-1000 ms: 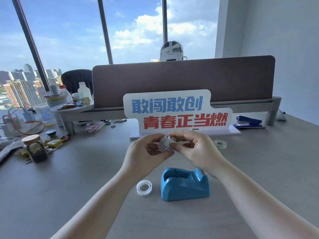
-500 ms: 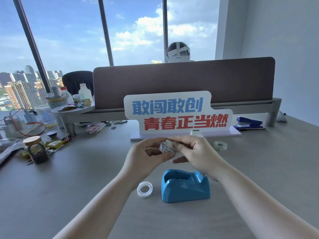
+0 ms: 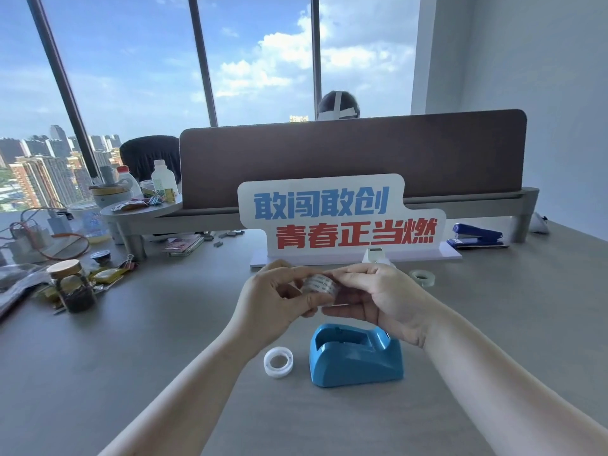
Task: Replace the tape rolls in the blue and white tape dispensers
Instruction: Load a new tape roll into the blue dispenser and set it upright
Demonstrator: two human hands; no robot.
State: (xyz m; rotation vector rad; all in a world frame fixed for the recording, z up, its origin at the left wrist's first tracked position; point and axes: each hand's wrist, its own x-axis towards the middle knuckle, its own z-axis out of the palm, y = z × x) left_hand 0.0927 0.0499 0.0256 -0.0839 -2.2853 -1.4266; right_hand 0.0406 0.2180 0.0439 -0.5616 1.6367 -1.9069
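A clear tape roll (image 3: 320,286) is held in the air between both hands, above the desk. My left hand (image 3: 276,301) grips its left side and my right hand (image 3: 378,297) pinches its right side and top. Below them the blue tape dispenser (image 3: 355,355) stands on the desk with its roll bay empty. A white plastic core (image 3: 278,362) lies flat just left of it. Another clear tape roll (image 3: 423,278) lies on the desk to the right. The white tape dispenser (image 3: 375,255) peeks out behind my right hand, mostly hidden.
A white sign (image 3: 339,218) with blue and red characters stands behind my hands. A blue stapler (image 3: 477,235) lies at the back right. A corked jar (image 3: 72,286), clips, packets and bottles clutter the left. A brown divider (image 3: 352,153) has a person behind it.
The tape roll has turned between my fingers so its printed band faces me. Both hands stay at about the same spot above the blue dispenser.
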